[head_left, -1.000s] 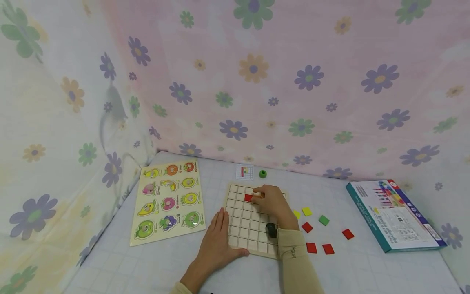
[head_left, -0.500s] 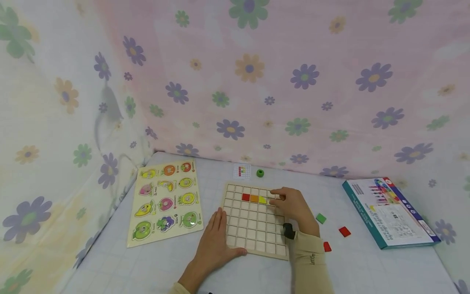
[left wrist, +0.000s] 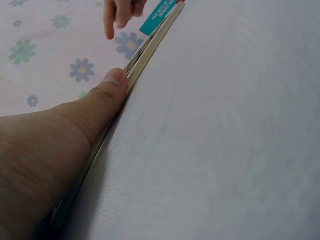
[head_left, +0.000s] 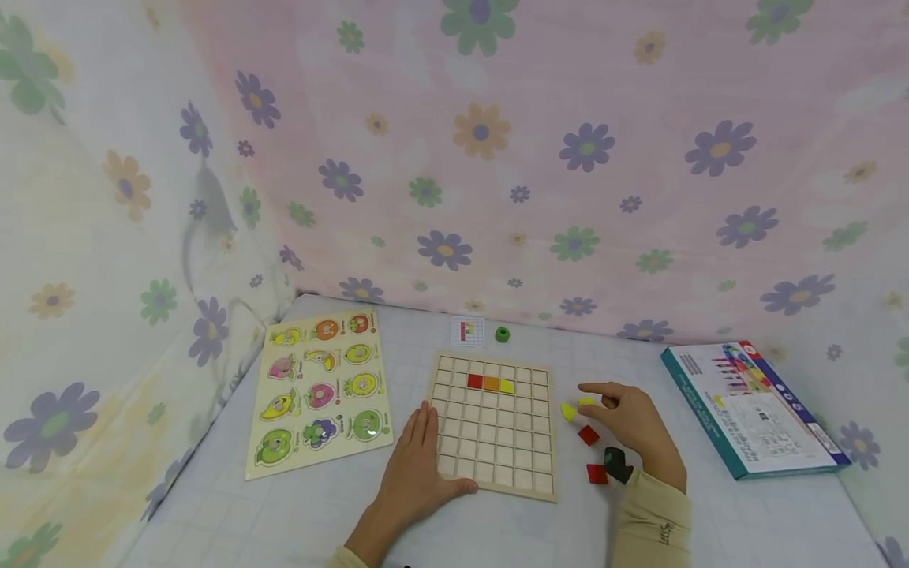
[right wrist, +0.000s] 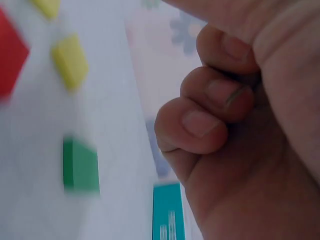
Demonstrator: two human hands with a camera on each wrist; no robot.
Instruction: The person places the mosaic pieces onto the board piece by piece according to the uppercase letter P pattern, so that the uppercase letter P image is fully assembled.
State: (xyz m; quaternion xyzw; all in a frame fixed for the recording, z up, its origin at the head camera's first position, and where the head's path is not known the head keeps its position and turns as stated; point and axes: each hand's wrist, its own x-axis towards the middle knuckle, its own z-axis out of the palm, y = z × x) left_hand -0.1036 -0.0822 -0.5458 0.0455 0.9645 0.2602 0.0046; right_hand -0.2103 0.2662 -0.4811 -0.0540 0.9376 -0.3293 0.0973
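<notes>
My left hand [head_left: 415, 457] rests on the wooden grid board [head_left: 495, 483], straight fingers along its left edge and thumb at its near edge. On the board a red tile [head_left: 475, 381], an orange tile [head_left: 491, 383] and a yellow tile [head_left: 507, 386] sit side by side in one row. Right of the board, my right hand [head_left: 632, 422] hovers by two loose yellow tiles [head_left: 568, 412], index finger and thumb apart, other fingers curled, holding nothing. Two red tiles [head_left: 588, 435] lie nearer me. In the right wrist view a green tile [right wrist: 81, 165] lies beside the hand.
A fruit puzzle board [head_left: 319, 394] lies at left. Behind the grid board are a small pattern card [head_left: 467, 331] and a green bead-like piece [head_left: 503, 334]. A teal-edged box [head_left: 756, 410] lies at right. Flowered cloth [head_left: 525, 158] hangs behind the table.
My right hand has uncovered the orange and yellow tiles beside the red one, then swung right, off the board, to the loose tiles. The left hand has stayed at the board's edge.
</notes>
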